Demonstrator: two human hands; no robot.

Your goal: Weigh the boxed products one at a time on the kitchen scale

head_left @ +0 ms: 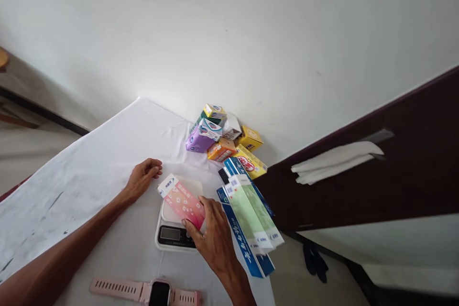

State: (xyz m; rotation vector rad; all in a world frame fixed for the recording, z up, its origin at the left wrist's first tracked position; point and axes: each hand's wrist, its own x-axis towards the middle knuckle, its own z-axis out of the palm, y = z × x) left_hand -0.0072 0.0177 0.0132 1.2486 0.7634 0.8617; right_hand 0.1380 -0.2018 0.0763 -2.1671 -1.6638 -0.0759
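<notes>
A person's right hand (215, 234) grips a pink box (182, 201) by its lower-right end, thumb on the near side and fingers over the far edge, above a white kitchen scale (175, 245) at the lower center of the frame. The box lies slantwise over the weighing plate, its white end pointing to the upper left; whether it rests fully on the plate cannot be told. The left hand (142, 178), left of center, sits just beyond that white end and apart from it, its fingers loosely curled; whether anything is inside them is hidden. Along the bottom edge, a pink watch (160, 292) lies with its strap stretched out on the white-covered table (118, 150). To the right of the right hand, two green boxes (247, 215) lie side by side, slanting across blue boxes (247, 248). Above them, near the center, a yellow box (251, 160) printed in red, an orange box (221, 149) and a purple box (199, 139) cluster with other cartons near a pale wall (229, 33). At right, a white cloth (337, 162) shows against a dark panel (419, 167).
</notes>
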